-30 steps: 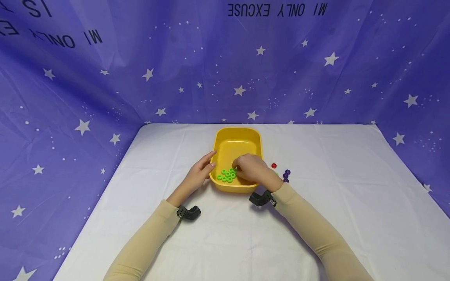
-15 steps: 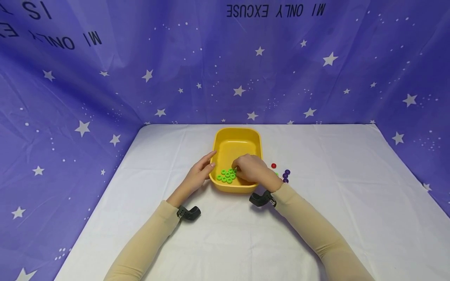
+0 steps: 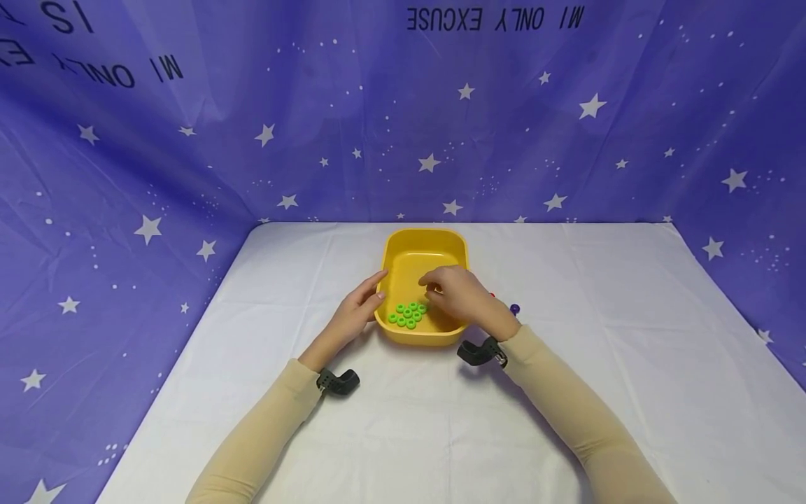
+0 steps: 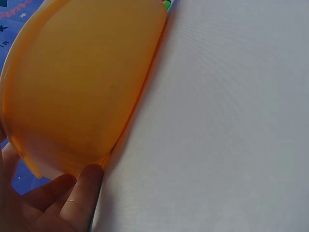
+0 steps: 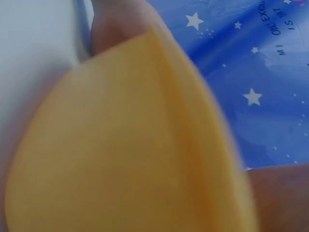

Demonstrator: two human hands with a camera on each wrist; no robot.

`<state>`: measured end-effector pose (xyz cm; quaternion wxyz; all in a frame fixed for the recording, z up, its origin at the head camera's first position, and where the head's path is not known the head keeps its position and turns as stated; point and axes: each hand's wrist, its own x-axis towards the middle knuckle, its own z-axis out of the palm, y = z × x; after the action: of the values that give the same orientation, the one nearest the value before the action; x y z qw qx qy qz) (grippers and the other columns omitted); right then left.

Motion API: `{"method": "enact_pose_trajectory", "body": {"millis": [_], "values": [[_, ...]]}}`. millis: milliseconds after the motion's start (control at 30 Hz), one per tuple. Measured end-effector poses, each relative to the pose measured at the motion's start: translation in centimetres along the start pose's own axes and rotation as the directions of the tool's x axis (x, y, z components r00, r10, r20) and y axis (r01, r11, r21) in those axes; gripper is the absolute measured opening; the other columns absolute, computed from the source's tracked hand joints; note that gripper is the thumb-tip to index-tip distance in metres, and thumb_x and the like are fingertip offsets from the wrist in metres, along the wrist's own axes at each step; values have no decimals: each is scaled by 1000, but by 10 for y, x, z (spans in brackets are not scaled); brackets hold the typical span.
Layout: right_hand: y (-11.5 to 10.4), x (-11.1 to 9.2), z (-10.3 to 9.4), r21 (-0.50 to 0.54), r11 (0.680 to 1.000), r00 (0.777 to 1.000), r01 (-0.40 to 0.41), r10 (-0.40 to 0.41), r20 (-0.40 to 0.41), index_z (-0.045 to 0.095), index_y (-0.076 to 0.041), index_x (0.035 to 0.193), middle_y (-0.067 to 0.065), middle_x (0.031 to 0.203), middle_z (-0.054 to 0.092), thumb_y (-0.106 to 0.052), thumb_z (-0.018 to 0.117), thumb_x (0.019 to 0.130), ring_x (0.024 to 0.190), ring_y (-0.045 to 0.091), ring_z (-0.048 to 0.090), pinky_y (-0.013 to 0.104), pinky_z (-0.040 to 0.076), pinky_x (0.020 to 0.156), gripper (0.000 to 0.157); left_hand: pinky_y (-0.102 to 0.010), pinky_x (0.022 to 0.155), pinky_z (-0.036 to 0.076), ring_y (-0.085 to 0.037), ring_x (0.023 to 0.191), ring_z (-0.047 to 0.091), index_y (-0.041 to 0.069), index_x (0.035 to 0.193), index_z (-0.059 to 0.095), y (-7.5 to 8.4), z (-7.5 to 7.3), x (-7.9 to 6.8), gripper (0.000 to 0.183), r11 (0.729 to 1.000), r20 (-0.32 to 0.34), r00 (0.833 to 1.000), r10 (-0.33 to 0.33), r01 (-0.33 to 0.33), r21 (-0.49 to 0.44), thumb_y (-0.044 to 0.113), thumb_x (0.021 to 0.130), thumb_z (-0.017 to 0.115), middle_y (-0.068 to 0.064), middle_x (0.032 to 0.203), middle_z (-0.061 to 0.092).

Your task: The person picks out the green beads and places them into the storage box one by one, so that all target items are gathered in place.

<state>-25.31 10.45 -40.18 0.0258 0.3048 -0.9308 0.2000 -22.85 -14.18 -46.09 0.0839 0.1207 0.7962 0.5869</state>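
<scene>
A yellow plastic bin stands on the table, with several green ring-shaped beads gathered at its near left corner. My left hand rests against the bin's left side, fingers fairly straight, fingertips at the rim; the left wrist view shows its fingers touching the outer wall. Over the inside of the bin is my right hand, thumb and forefinger parted, with nothing seen between them. In the right wrist view the bin's wall hides most of that hand.
Just right of the bin, a purple bead and a sliver of a red bead show past the right wrist. A white cloth covers the table. Purple star-patterned fabric hangs behind and at the sides.
My right hand has lifted and shifted slightly right, its thumb and forefinger parting. A green bead by its fingertips is now uncovered among the others. The left hand stays put.
</scene>
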Motion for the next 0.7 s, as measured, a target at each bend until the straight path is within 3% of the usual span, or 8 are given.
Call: {"method": "enact_pose_trajectory", "body": {"millis": [267, 367, 700], "values": [[24, -29, -23, 57, 998, 981, 13, -2, -193, 75, 0, 114, 13, 102, 77, -6, 70, 93, 92, 27, 72, 44, 62, 85, 23, -41, 96, 62, -39, 140, 51, 26, 160, 35, 1, 0, -1, 53, 1000, -6, 1000, -5, 5, 2, 29, 109, 47, -21, 162, 38], [36, -42, -27, 57, 998, 974, -3, 16, -226, 75, 0, 114, 14, 101, 76, -6, 70, 92, 91, 27, 71, 44, 62, 83, 23, -40, 96, 62, -39, 140, 51, 27, 160, 35, 1, 0, -1, 53, 1000, -7, 1000, -12, 12, 8, 29, 109, 47, -20, 162, 38], [70, -79, -24, 26, 998, 991, -55, 57, -124, 77, 0, 109, 9, 95, 77, -9, 71, 91, 85, 22, 69, 40, 62, 76, 21, -39, 95, 63, -38, 139, 52, 30, 159, 36, 2, 1, -1, 51, 1000, -20, 1000, -22, 22, 18, 31, 109, 47, -19, 162, 39]]}}
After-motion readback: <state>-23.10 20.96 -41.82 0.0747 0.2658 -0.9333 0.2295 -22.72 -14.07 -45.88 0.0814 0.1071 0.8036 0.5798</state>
